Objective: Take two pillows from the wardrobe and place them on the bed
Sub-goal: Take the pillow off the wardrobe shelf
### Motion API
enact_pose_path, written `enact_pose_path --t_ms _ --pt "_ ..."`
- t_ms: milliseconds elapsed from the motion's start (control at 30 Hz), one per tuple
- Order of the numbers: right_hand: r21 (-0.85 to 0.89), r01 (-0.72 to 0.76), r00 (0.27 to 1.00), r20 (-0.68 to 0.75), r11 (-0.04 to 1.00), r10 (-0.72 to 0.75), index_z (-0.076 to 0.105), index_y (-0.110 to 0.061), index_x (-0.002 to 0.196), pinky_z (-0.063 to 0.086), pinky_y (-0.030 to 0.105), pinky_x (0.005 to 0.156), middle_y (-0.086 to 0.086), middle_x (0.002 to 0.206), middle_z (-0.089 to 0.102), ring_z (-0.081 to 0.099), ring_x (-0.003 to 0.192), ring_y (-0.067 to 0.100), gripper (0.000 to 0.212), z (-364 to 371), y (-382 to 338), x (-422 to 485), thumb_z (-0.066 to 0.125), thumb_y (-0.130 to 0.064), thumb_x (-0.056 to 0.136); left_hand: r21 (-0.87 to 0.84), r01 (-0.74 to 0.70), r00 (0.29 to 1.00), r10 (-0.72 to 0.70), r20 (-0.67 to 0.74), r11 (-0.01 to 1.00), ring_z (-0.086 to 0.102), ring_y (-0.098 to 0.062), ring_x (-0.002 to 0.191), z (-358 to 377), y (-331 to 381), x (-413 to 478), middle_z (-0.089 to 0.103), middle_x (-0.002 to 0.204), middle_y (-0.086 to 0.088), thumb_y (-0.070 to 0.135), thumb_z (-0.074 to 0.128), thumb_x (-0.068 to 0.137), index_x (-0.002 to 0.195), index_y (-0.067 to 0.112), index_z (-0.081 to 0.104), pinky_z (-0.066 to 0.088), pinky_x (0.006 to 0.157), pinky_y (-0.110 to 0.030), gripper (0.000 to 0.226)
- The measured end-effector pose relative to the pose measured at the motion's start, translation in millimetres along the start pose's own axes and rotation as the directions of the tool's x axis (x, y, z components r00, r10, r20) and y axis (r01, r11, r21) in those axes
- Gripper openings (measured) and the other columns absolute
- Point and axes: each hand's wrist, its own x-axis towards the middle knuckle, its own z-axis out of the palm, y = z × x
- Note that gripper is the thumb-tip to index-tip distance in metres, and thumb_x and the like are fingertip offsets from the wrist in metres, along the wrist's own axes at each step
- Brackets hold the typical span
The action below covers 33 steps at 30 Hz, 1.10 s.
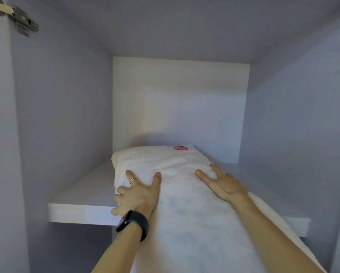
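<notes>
A long white pillow (177,194) lies lengthwise on the white wardrobe shelf (80,203), its near end hanging out over the shelf edge toward me. A small red round mark (180,148) sits at its far end. My left hand (139,194), with a ring and a black wristband, clasps the pillow's left side, thumb on top and fingers wrapped down the flank. My right hand (222,184) grips the pillow's right side, fingers spread over the top. No second pillow or bed is in view.
White wardrobe walls close in on the left (62,115) and right (295,125), with a back panel (177,107) behind the pillow. A metal door hinge (21,22) sits at top left. Dark space lies under the shelf.
</notes>
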Motion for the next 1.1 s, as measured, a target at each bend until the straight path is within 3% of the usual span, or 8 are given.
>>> enact_pose_path --t_ms 200,367,500,567,767,933,1033,1100 --pt "-0.025 0.039 0.977 -0.207 0.999 -0.043 0.018 -0.059 0.143 0.033 0.049 0.105 0.006 0.145 0.038 0.045 0.125 0.035 0.088 12.6 4.4 -38.0 0.028 -0.099 0.065 -0.112 -0.164 0.982 0.151 -0.115 0.98 0.031 -0.035 0.133 10.1 -29.6 -10.5 0.031 0.15 -0.013 0.089 0.031 0.075 0.145 0.06 0.005 0.039 0.098 -0.057 0.08" --pt "0.234 0.114 0.949 -0.314 0.966 -0.036 0.017 -0.06 0.141 0.043 0.048 0.1 0.004 0.135 0.034 0.046 0.119 0.036 0.082 30.0 26.8 -87.2 0.048 -0.088 0.071 -0.259 -0.327 0.944 0.301 -0.136 0.909 0.03 -0.033 0.13 -8.0 -51.4 -40.6 0.037 0.139 -0.009 0.079 0.048 0.079 0.143 0.064 0.01 0.044 0.089 -0.046 0.076" --pt "0.36 0.201 0.912 -0.407 0.911 -0.041 0.024 -0.057 0.137 0.051 0.045 0.082 -0.005 0.12 0.028 0.053 0.095 0.033 0.079 48.8 36.3 -146.6 0.065 -0.076 0.072 -0.239 -0.381 0.919 0.337 -0.205 0.893 0.035 -0.031 0.124 -32.4 -71.2 -74.7 0.037 0.138 -0.002 0.072 0.058 0.078 0.143 0.064 0.014 0.035 0.084 -0.035 0.079" --pt "0.406 0.222 0.909 -0.414 0.886 -0.038 0.027 -0.059 0.133 0.049 0.043 0.079 -0.005 0.122 0.029 0.053 0.094 0.034 0.074 61.7 43.4 -176.3 0.067 -0.071 0.072 -0.219 -0.375 0.917 0.324 -0.234 0.901 0.037 -0.03 0.123 -46.0 -87.9 -93.8 0.036 0.14 0.001 0.07 0.061 0.079 0.142 0.065 0.015 0.035 0.086 -0.034 0.078" --pt "0.537 0.266 0.95 -0.289 0.8 -0.121 0.039 -0.05 0.133 0.039 0.036 0.082 -0.006 0.123 0.03 0.044 0.094 0.021 0.067 109.4 79.8 -262.7 0.074 -0.054 0.076 -0.155 -0.257 0.936 0.205 -0.286 0.954 0.05 -0.024 0.122 -77.2 -175.6 -178.6 0.037 0.131 0.007 0.07 0.064 0.075 0.136 0.07 0.022 0.044 0.102 -0.04 0.074" --pt "0.485 0.393 0.92 -0.22 0.781 -0.325 0.047 -0.047 0.132 0.05 0.047 0.087 -0.001 0.125 0.038 0.054 0.112 0.028 0.068 140.9 116.3 -327.1 0.076 -0.061 0.071 -0.074 -0.03 0.911 -0.003 -0.411 0.997 0.049 -0.021 0.122 -81.7 -250.2 -289.4 0.037 0.128 0.009 0.068 0.063 0.078 0.137 0.068 0.026 0.041 0.107 -0.036 0.07" --pt "0.475 0.392 0.907 -0.055 0.788 -0.418 0.049 -0.042 0.131 0.047 0.043 0.079 0.002 0.122 0.041 0.052 0.11 0.029 0.066 158.6 134.5 -360.1 0.078 -0.053 0.073 0.013 0.122 0.88 -0.103 -0.463 0.992 0.044 -0.021 0.122 -77.6 -286.5 -355.7 0.039 0.128 0.002 0.067 0.06 0.08 0.142 0.063 0.026 0.038 0.103 -0.032 0.07" --pt "0.443 0.394 0.884 0.059 0.806 -0.464 0.049 -0.042 0.131 0.047 0.045 0.081 0.005 0.123 0.044 0.052 0.113 0.032 0.065 173.2 146.3 -381.7 0.077 -0.052 0.072 0.045 0.217 0.865 -0.171 -0.471 0.975 0.043 -0.023 0.12 -72.9 -311.6 -396.9 0.041 0.126 -0.002 0.066 0.059 0.081 0.144 0.058 0.028 0.037 0.103 -0.032 0.071"
